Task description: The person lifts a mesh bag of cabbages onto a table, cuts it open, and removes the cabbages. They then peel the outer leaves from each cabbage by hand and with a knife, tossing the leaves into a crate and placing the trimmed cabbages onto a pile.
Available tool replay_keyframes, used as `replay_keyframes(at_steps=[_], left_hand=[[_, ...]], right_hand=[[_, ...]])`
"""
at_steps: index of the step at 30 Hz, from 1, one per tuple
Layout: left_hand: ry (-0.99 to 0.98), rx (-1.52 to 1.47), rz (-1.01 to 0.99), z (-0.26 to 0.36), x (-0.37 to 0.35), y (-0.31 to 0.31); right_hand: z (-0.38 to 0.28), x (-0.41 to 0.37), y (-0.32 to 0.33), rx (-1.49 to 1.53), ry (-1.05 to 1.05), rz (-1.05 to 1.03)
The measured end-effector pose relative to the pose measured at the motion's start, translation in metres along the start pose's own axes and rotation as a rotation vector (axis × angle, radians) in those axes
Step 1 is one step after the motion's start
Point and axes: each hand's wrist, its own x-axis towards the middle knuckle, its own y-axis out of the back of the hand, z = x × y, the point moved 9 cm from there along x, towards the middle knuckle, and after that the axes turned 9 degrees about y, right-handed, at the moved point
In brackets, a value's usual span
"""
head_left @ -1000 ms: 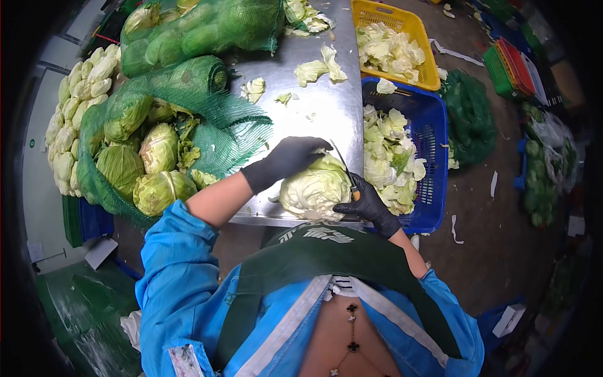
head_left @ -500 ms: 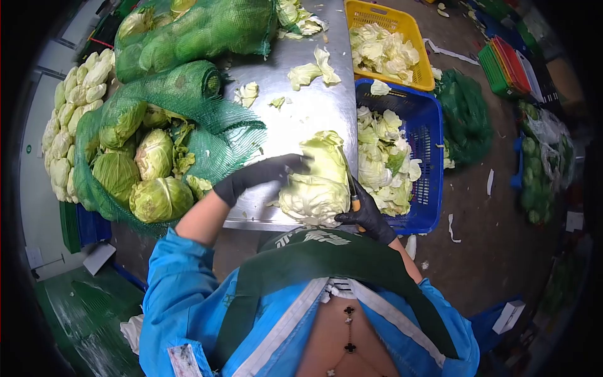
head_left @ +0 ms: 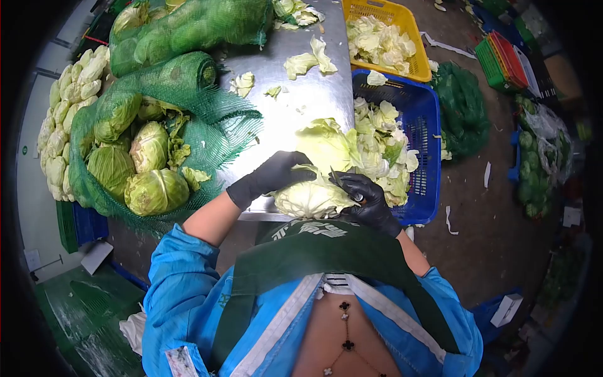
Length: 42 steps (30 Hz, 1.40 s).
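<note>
A pale green cabbage (head_left: 311,198) lies at the near edge of the steel table (head_left: 308,94). My left hand (head_left: 276,173), in a black glove, grips its top left side. A loose outer leaf (head_left: 326,144) stands peeled away from the head, toward the far side. My right hand (head_left: 364,195), also black-gloved, holds a small knife (head_left: 339,181) with its blade against the cabbage's right side.
A blue crate (head_left: 427,125) of trimmed leaves stands right of the table, a yellow crate (head_left: 411,25) of leaves beyond it. Green net sacks (head_left: 188,107) of whole cabbages cover the table's left. Leaf scraps lie on the steel. Bags and crates sit on the floor at right.
The outer leaf has folded further away from the head. My right hand with the knife rose onto the cabbage's right side. My left hand shifted back onto the head's top.
</note>
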Motion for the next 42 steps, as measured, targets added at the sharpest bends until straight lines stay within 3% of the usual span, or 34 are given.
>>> replay_keyframes(at_steps=[1,3,5,6,7,10,13,15,16,17,19,22,23,24,26,27,29,31,32,33,35,37,38,39,41,42], left_hand=[[0.031,0.166,0.051,-0.003,0.002,0.001],[0.069,0.192,0.150,-0.004,0.007,0.000],[0.111,0.010,0.233,-0.006,0.011,0.004],[0.119,0.068,0.259,-0.009,0.018,0.004],[0.374,-0.141,0.238,-0.036,0.026,-0.001],[0.399,-0.056,0.268,-0.069,0.051,-0.004],[0.287,0.111,0.406,-0.051,0.054,0.009],[-0.312,0.226,0.857,0.029,0.013,0.049],[-0.305,0.097,0.686,0.039,0.005,0.047],[-0.127,0.067,0.352,0.038,0.007,0.028],[-0.108,0.515,-0.010,0.052,-0.008,-0.017],[0.062,0.669,-0.101,0.042,-0.019,-0.027],[0.065,0.670,-0.104,0.035,-0.022,-0.026],[-0.024,0.630,-0.048,0.034,-0.025,-0.023],[-0.154,0.558,0.017,0.035,-0.034,-0.015],[-0.156,0.561,0.013,0.034,-0.037,-0.012],[0.037,0.391,-0.059,0.019,-0.040,-0.007],[0.063,0.373,-0.044,0.005,-0.046,-0.001],[0.046,0.356,-0.002,-0.001,-0.049,0.003],[0.029,0.338,0.038,-0.002,-0.054,0.006],[0.064,0.308,0.057,-0.004,-0.060,0.006],[0.073,0.318,0.080,0.000,-0.065,0.004],[-0.015,0.319,0.104,0.010,-0.064,0.001],[-0.018,0.317,0.097,0.011,-0.062,-0.003],[-0.132,0.449,0.074,0.023,-0.060,-0.011],[-0.132,0.477,0.078,0.022,-0.061,-0.011]], right_hand=[[-0.005,0.001,0.000,-0.059,0.013,-0.043],[-0.012,0.002,0.001,-0.046,0.033,-0.045],[-0.012,-0.002,0.002,-0.032,0.045,-0.042],[-0.005,-0.006,0.005,-0.033,0.021,-0.049],[0.000,-0.009,0.006,-0.035,-0.004,-0.057],[0.012,-0.006,0.014,0.068,-0.123,0.014],[0.014,-0.004,0.019,0.086,-0.266,0.090],[0.030,-0.014,0.025,0.040,-0.532,0.184],[0.036,-0.017,0.024,0.048,-0.624,0.163],[0.043,-0.019,0.023,0.052,-0.628,0.167],[0.068,-0.028,0.014,0.374,-0.711,0.302],[0.061,-0.007,0.010,0.405,-0.711,0.405],[0.062,-0.006,0.012,0.435,-0.728,0.493],[0.082,-0.014,0.017,0.369,-0.779,0.402],[0.097,-0.016,0.023,0.369,-0.750,0.435],[0.099,-0.012,0.026,0.370,-0.720,0.470],[0.131,-0.024,0.031,0.347,-0.704,0.449],[0.143,-0.026,0.040,0.279,-0.602,0.473],[0.124,-0.019,0.043,0.365,-0.656,0.427],[0.133,-0.024,0.056,0.154,-0.749,0.363],[0.099,-0.010,0.075,-0.412,-0.515,0.290],[0.054,0.016,0.050,-0.453,-0.481,0.262],[0.058,0.020,0.026,-0.125,-0.599,0.270],[0.059,0.028,0.010,-0.168,-0.553,0.197],[0.078,0.032,-0.013,-0.378,-0.696,-0.068],[0.102,0.026,-0.010,-0.304,-0.642,0.023]])
